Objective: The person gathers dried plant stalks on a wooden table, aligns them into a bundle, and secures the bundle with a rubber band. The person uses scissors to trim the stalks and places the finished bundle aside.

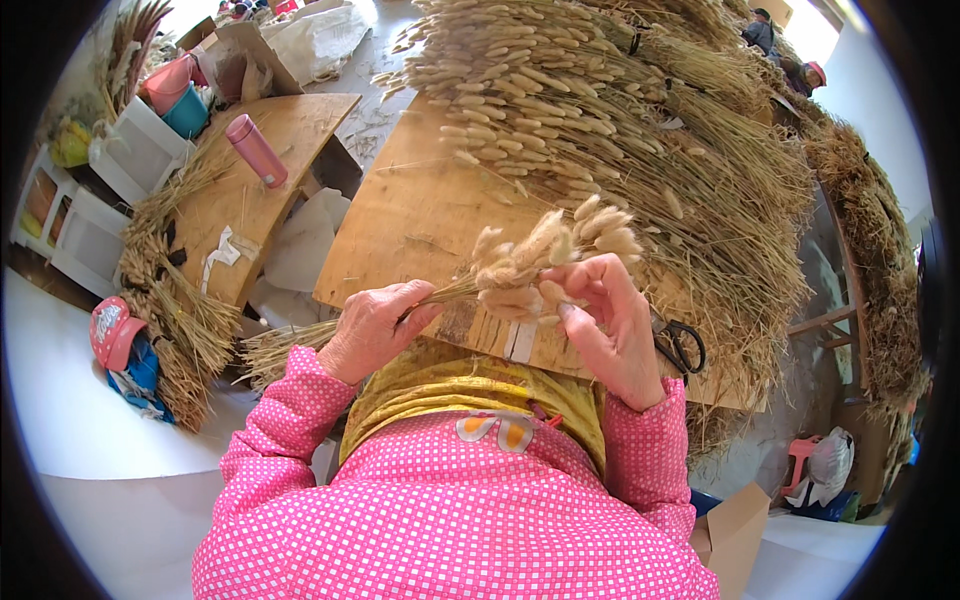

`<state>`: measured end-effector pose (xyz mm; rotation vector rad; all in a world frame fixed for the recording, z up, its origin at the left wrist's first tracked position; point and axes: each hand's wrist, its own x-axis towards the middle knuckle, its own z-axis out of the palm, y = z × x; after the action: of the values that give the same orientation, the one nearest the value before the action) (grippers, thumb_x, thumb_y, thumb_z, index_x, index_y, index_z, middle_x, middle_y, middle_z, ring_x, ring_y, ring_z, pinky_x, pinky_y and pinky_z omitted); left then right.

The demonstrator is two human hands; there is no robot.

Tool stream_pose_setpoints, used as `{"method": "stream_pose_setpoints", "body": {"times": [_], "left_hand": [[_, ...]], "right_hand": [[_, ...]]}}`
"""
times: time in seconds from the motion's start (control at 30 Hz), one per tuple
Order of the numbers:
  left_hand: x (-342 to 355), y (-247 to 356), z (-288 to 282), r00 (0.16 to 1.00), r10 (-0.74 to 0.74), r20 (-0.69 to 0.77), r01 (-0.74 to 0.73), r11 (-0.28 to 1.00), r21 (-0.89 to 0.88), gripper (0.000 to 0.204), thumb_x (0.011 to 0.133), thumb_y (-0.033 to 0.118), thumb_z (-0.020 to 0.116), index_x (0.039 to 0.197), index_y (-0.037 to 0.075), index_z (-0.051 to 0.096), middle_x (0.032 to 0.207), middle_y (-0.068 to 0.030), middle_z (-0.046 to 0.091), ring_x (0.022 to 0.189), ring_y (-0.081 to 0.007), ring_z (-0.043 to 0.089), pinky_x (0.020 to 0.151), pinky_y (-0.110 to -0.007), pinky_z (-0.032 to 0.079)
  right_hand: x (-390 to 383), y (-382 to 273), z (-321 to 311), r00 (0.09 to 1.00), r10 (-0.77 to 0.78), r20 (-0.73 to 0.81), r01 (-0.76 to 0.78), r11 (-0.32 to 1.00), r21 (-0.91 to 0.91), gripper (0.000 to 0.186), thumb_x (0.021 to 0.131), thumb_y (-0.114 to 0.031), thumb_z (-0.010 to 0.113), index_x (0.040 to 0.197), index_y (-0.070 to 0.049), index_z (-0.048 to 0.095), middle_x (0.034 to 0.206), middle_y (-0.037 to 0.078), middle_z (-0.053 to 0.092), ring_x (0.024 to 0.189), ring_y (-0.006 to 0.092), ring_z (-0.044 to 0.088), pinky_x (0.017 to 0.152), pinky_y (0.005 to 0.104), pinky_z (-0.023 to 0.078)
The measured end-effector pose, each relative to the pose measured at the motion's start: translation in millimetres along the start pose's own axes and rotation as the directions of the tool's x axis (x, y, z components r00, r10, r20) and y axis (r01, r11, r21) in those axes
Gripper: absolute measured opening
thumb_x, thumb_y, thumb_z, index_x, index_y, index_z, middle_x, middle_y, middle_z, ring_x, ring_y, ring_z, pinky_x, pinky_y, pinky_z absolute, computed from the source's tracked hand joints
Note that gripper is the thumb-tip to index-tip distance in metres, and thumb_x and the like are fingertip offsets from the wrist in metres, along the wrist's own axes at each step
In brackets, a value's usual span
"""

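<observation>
My left hand [375,328] is closed round the stems of a small bundle of dried grass with fluffy beige heads [530,258], held over the near edge of the wooden table [380,225]; the stem ends stick out to the lower left. My right hand [615,335] is at the heads, thumb and fingers curled on a fluffy head at the bundle's lower right. Black-handled scissors [685,350] lie just right of that hand, partly among loose straw. Beyond, a large heap of similar stems [640,130] covers the back and right of the table.
A second board [265,235] at left carries a pink flask [255,148] and stalks [175,350]. Farther left are white crates [125,150], buckets [185,110] and a pink cap [110,325]. A straw-laden rack [870,300], cardboard box [735,530] and people [760,38] are at right.
</observation>
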<state>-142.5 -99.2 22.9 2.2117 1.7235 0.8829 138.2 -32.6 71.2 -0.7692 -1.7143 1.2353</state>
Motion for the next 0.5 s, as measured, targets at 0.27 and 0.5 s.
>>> {"method": "stream_pose_setpoints", "body": {"times": [0.27,0.5], "left_hand": [[-1.5,-2.1,-2.2,0.999,0.018,0.040,-0.019,1.000,0.023,0.027,0.094,0.029,0.070,0.107,0.006,0.065,0.090,-0.0151,0.069,0.080,-0.0363,0.068,0.065,-0.043,0.053],[-1.1,-3.5,-1.0,0.998,0.036,0.057,-0.039,0.998,0.046,0.027,0.089,0.025,0.076,0.104,0.003,0.068,0.085,-0.0163,0.067,0.073,-0.0341,0.068,0.061,-0.038,0.052]], "right_hand": [[5.2,-2.2,-1.7,0.986,-0.120,0.112,0.161,0.849,-0.504,0.022,0.087,-0.004,0.071,0.109,-0.003,0.066,0.102,0.009,0.067,0.090,0.0205,0.070,0.071,0.0301,0.055],[4.9,0.1,7.7,0.954,-0.203,0.221,0.295,0.507,-0.810,0.018,0.085,-0.010,0.070,0.103,-0.008,0.069,0.093,0.009,0.066,0.089,0.0306,0.065,0.074,0.0401,0.054]]}}
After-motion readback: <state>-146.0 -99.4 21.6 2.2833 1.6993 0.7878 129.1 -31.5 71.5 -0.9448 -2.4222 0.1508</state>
